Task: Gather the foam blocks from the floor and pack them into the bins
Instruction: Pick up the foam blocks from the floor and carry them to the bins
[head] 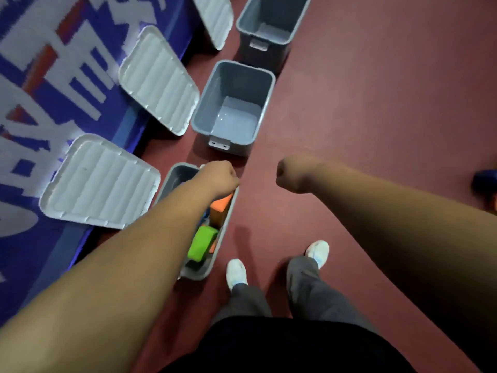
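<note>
Three grey bins stand in a row on the red floor. The nearest bin (215, 261) holds an orange foam block (221, 208) and a green foam block (201, 243), with more hidden under my arm. My left hand (219, 177) hangs over that bin's far right corner, just above the orange block. Its fingers curl downward out of sight, so I cannot tell whether it holds anything. My right hand (294, 175) is a closed fist over bare floor to the right of the bins, with nothing visible in it. The middle bin (265, 103) and far bin (298, 20) hold nothing.
Three white ribbed lids (158, 79) (99, 181) (215, 17) lie left of the bins, partly on a blue printed mat (40, 90). A blue object (484, 181) sits at the right edge. My feet in white shoes (236, 271) stand beside the nearest bin.
</note>
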`<state>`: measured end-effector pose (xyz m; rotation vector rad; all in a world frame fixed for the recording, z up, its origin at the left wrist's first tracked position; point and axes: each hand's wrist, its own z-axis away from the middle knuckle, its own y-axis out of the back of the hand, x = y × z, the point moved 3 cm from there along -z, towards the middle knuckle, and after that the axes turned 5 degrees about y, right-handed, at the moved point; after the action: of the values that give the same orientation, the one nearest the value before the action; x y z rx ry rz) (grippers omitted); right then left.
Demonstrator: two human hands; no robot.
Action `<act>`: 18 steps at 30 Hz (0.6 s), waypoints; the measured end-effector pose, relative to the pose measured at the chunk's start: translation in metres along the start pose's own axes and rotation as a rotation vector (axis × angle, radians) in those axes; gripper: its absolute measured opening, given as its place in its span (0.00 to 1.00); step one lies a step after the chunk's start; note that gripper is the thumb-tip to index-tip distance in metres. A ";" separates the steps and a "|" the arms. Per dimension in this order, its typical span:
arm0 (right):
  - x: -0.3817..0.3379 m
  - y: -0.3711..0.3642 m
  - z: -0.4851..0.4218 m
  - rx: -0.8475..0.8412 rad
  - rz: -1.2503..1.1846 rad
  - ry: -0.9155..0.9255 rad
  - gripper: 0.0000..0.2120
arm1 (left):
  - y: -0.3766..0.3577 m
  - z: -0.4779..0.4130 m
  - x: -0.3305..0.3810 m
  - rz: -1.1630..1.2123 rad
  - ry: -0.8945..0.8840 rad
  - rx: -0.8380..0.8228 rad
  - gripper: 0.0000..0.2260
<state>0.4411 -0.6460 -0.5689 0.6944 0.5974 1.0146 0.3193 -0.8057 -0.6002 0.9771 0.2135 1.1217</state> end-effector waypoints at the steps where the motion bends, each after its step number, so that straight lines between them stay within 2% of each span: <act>1: 0.027 -0.007 0.018 0.007 -0.063 -0.045 0.17 | -0.005 0.001 0.031 -0.035 -0.046 -0.021 0.10; 8: 0.235 -0.086 0.169 0.122 -0.410 -0.368 0.16 | -0.094 0.025 0.277 -0.350 -0.374 -0.155 0.11; 13: 0.382 -0.197 0.303 0.146 -0.590 -0.571 0.16 | -0.208 0.068 0.466 -0.609 -0.570 -0.239 0.12; 18: 0.512 -0.333 0.477 0.111 -0.753 -0.820 0.19 | -0.349 0.138 0.642 -0.734 -0.712 -0.330 0.12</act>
<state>1.1810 -0.4154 -0.5799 0.8162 0.1471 -0.0394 0.9273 -0.3781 -0.5803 0.8364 -0.1842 0.0972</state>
